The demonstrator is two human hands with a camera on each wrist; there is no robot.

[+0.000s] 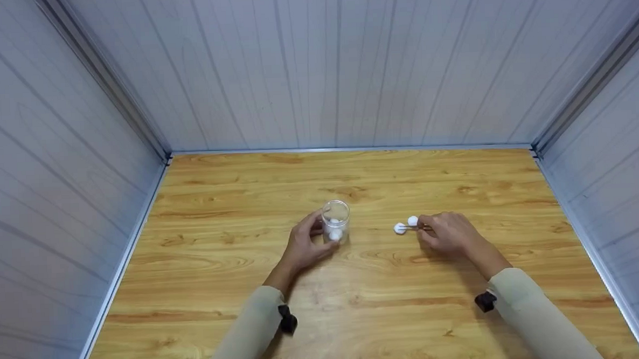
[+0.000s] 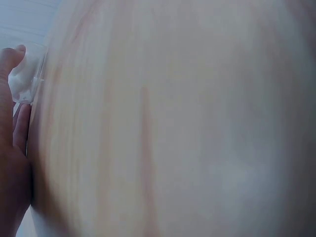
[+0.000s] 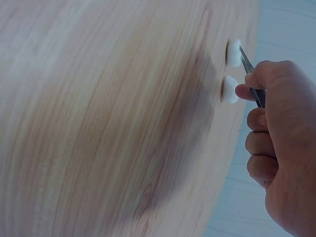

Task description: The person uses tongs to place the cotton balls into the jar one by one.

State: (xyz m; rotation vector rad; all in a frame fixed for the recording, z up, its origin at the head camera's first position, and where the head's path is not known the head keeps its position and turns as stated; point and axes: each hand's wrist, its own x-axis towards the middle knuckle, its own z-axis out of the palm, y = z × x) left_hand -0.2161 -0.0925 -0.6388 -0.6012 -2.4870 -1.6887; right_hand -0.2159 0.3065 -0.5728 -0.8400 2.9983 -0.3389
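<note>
Head view: left hand [image 1: 304, 242] grips glass [image 1: 336, 214]; right hand [image 1: 448, 234] pinches tweezers [image 3: 248, 66], tips at left white ball [image 1: 399, 229]. Likely pickup step; calls for steady squeeze.

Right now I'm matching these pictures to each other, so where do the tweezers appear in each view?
Head: the tweezers are right of centre, in the right hand.
Left wrist: not in it.
Right wrist: the tweezers are at upper right, pinched in that hand.
Shared landmark: the wood-grain tabletop, visible in all three.

Soft light, diffuse shadows, tabletop [image 2: 197, 123] blurred in left-wrist view
</note>
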